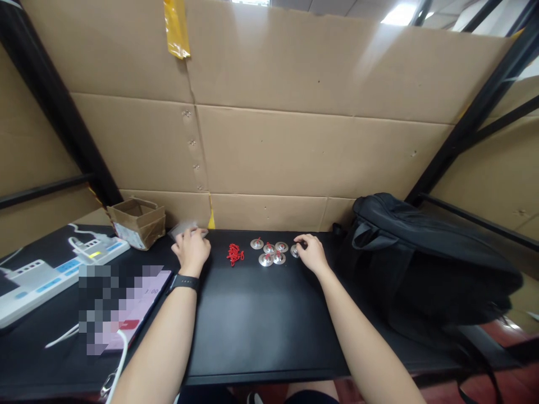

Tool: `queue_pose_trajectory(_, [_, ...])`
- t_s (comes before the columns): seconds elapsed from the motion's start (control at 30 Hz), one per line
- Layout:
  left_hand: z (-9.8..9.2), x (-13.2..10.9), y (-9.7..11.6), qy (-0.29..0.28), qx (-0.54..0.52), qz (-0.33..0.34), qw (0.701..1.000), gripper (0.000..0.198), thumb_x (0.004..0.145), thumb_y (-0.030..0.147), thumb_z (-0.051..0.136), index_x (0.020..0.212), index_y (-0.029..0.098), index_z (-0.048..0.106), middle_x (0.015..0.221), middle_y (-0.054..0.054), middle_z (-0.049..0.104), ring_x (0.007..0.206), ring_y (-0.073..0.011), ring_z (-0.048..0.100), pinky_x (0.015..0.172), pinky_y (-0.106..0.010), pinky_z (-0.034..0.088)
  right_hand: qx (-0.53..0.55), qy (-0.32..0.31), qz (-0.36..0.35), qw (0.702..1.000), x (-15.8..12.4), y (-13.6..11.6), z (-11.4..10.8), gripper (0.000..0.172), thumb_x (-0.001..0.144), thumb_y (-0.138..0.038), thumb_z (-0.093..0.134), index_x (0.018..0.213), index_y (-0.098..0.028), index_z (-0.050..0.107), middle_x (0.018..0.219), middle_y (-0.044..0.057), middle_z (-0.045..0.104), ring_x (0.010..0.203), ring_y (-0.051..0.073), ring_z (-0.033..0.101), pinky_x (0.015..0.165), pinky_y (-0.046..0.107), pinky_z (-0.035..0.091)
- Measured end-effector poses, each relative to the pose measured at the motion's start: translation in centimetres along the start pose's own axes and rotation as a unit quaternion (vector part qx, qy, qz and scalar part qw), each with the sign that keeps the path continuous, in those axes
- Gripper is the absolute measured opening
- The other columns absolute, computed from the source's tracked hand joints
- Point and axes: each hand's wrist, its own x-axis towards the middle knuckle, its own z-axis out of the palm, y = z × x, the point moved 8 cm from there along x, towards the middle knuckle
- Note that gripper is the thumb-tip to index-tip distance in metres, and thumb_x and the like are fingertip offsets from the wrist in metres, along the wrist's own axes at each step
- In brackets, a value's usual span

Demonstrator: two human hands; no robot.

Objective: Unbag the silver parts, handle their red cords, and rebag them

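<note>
My left hand [192,248] rests far back on the black table [252,320], fingers curled on a small clear plastic bag [182,227]. A black watch sits on that wrist. My right hand [310,251] is pinched on a small silver disc [295,251] at the right end of a cluster of several silver discs with red loops [269,252]. A little pile of red cords [234,253] lies between the two hands.
A small open cardboard box [137,221] stands at the back left, with white power strips [54,266] and a phone [126,308] beside it. A black backpack [425,264] fills the right side. Cardboard walls [295,146] close off the back.
</note>
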Motion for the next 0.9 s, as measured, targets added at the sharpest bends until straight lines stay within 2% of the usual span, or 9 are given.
queue_pose_trajectory(0.13, [0.7, 0.3, -0.2, -0.016, -0.009, 0.018, 1.000, 0.033, 0.091, 0.026, 0.048, 0.113, 0.027, 0.073, 0.137, -0.009, 0.061, 0.125, -0.0355, 0.043, 0.097, -0.054, 0.036, -0.060, -0.077, 0.007, 0.995, -0.5, 0.4, 1.2, 0.036, 0.078, -0.025, 0.067, 0.114, -0.027, 0.071, 0.122, 0.006, 0.069, 0.112, 0.028, 0.059, 0.094, 0.041, 0.043])
queue_pose_trajectory(0.23, [0.9, 0.6, 0.8, -0.035, -0.029, 0.056, 0.997, 0.035, 0.093, 0.029, 0.047, 0.117, 0.024, 0.071, 0.135, -0.010, 0.063, 0.124, -0.0355, 0.047, 0.097, -0.053, 0.038, -0.072, -0.107, 0.007, 0.992, -0.8, 0.6, 1.6, 0.033, 0.081, -0.026, 0.066, 0.114, -0.028, 0.070, 0.119, 0.005, 0.071, 0.110, 0.028, 0.062, 0.092, 0.040, 0.044])
queue_pose_trajectory(0.3, [1.4, 0.4, 2.9, -0.087, -0.070, 0.139, 0.984, 0.034, 0.092, 0.031, 0.049, 0.117, 0.023, 0.071, 0.129, -0.009, 0.067, 0.118, -0.0316, 0.054, 0.096, -0.047, 0.041, -0.068, -0.114, 0.006, 0.991, -0.8, 0.7, 1.7, 0.027, 0.083, -0.025, 0.066, 0.110, -0.028, 0.071, 0.112, 0.003, 0.074, 0.105, 0.026, 0.065, 0.090, 0.038, 0.045])
queue_pose_trajectory(0.4, [2.1, -1.5, 6.8, -0.188, -0.107, 0.287, 0.933, 0.025, 0.088, 0.035, 0.059, 0.105, 0.026, 0.075, 0.115, -0.005, 0.072, 0.107, -0.0261, 0.060, 0.094, -0.038, 0.043, -0.058, -0.117, 0.002, 0.991, -0.7, 0.8, 1.6, 0.023, 0.082, -0.025, 0.068, 0.104, -0.029, 0.072, 0.105, 0.002, 0.075, 0.099, 0.023, 0.068, 0.086, 0.034, 0.047])
queue_pose_trajectory(0.47, [2.3, -2.9, 8.4, -0.214, -0.093, 0.324, 0.917, 0.021, 0.084, 0.037, 0.066, 0.099, 0.029, 0.077, 0.111, -0.004, 0.071, 0.105, -0.0265, 0.059, 0.091, -0.038, 0.043, -0.049, -0.120, 0.000, 0.992, -0.7, 0.7, 1.4, 0.021, 0.081, -0.024, 0.069, 0.101, -0.028, 0.073, 0.102, 0.003, 0.076, 0.096, 0.022, 0.068, 0.085, 0.032, 0.048])
queue_pose_trajectory(0.6, [2.1, -4.4, 9.8, -0.193, -0.050, 0.315, 0.928, 0.023, 0.089, 0.028, 0.060, 0.105, 0.028, 0.076, 0.112, -0.007, 0.070, 0.104, -0.0273, 0.057, 0.085, -0.039, 0.041, -0.036, -0.111, -0.003, 0.993, -0.6, 0.5, 0.9, 0.021, 0.078, -0.020, 0.072, 0.098, -0.028, 0.074, 0.099, 0.003, 0.076, 0.095, 0.022, 0.069, 0.085, 0.031, 0.049])
queue_pose_trajectory(0.67, [2.2, -4.9, 10.2, -0.189, -0.033, 0.314, 0.930, 0.021, 0.090, 0.024, 0.058, 0.100, 0.027, 0.077, 0.111, -0.007, 0.070, 0.104, -0.0278, 0.056, 0.085, -0.039, 0.039, -0.032, -0.099, -0.006, 0.995, -0.5, 0.3, 0.6, 0.023, 0.078, -0.019, 0.071, 0.099, -0.027, 0.073, 0.099, 0.003, 0.076, 0.095, 0.022, 0.069, 0.086, 0.031, 0.049])
queue_pose_trajectory(0.8, [2.6, -5.2, 10.5, -0.190, -0.031, 0.308, 0.932, 0.009, 0.085, 0.027, 0.068, 0.090, 0.026, 0.075, 0.105, -0.006, 0.071, 0.103, -0.0293, 0.055, 0.084, -0.039, 0.037, -0.011, -0.078, -0.019, 0.997, -0.4, -0.3, 0.0, 0.022, 0.078, -0.021, 0.070, 0.099, -0.025, 0.072, 0.099, 0.003, 0.075, 0.092, 0.021, 0.069, 0.085, 0.031, 0.050])
queue_pose_trajectory(0.9, [2.4, -5.3, 10.8, -0.187, -0.055, 0.304, 0.932, 0.003, 0.083, 0.024, 0.070, 0.084, 0.026, 0.072, 0.099, -0.006, 0.072, 0.103, -0.0283, 0.056, 0.085, -0.038, 0.037, 0.046, -0.059, -0.025, 0.997, -0.5, -1.0, -0.4, 0.020, 0.078, -0.022, 0.068, 0.098, -0.024, 0.072, 0.098, 0.003, 0.075, 0.090, 0.020, 0.069, 0.084, 0.031, 0.051])
